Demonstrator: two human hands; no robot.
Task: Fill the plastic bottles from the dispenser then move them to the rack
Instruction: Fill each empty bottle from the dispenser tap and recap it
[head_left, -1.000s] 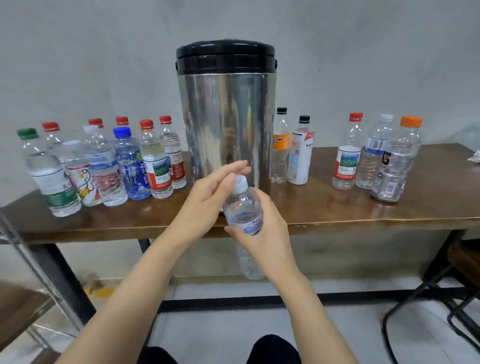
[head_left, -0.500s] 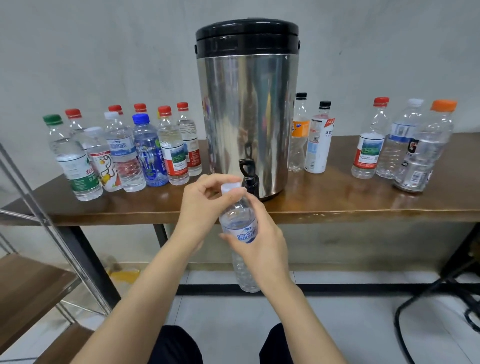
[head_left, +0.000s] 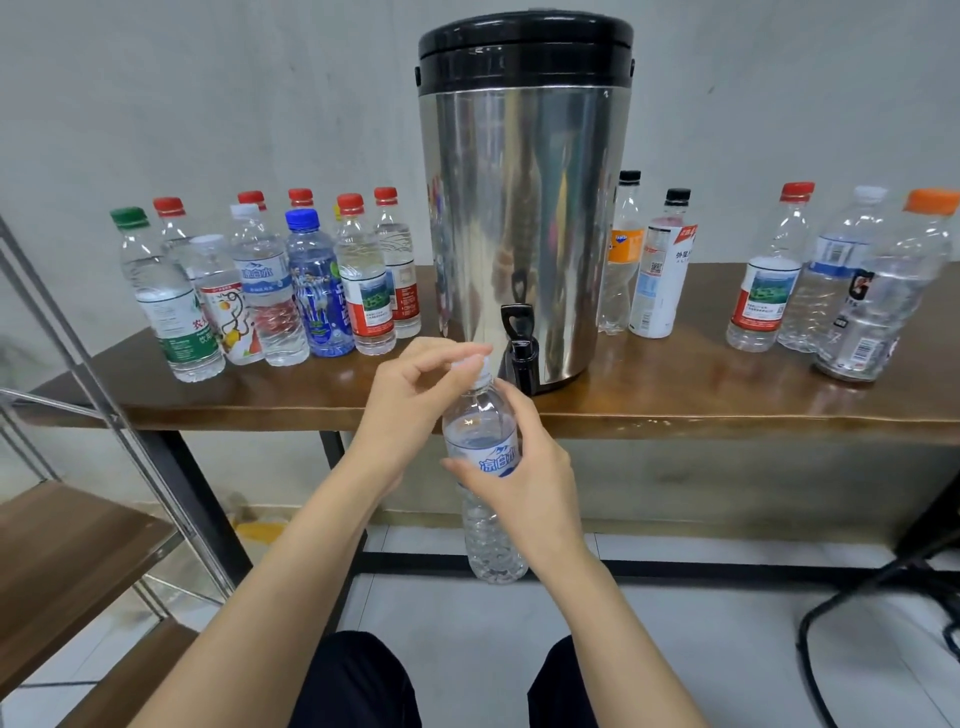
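Observation:
A clear plastic bottle (head_left: 488, 519) with a blue-and-white label is held upright in front of the table edge, just below the dispenser's black tap (head_left: 519, 338). My right hand (head_left: 524, 478) grips its labelled middle. My left hand (head_left: 415, 395) pinches its white cap (head_left: 475, 364) with thumb and fingertips. The steel dispenser (head_left: 524, 208) with a black lid stands on the brown table (head_left: 675, 400).
Several capped bottles (head_left: 270, 291) crowd the table left of the dispenser. Two black-capped bottles (head_left: 644, 265) stand right of it and three more (head_left: 831, 291) at the far right. A metal rack with wooden shelves (head_left: 67, 561) is at the lower left. A chair leg (head_left: 857, 597) is at the lower right.
My view has shifted, so the dispenser and its tap now show larger and further right. My left hand's fingers closed onto the cap; my right hand keeps gripping the bottle.

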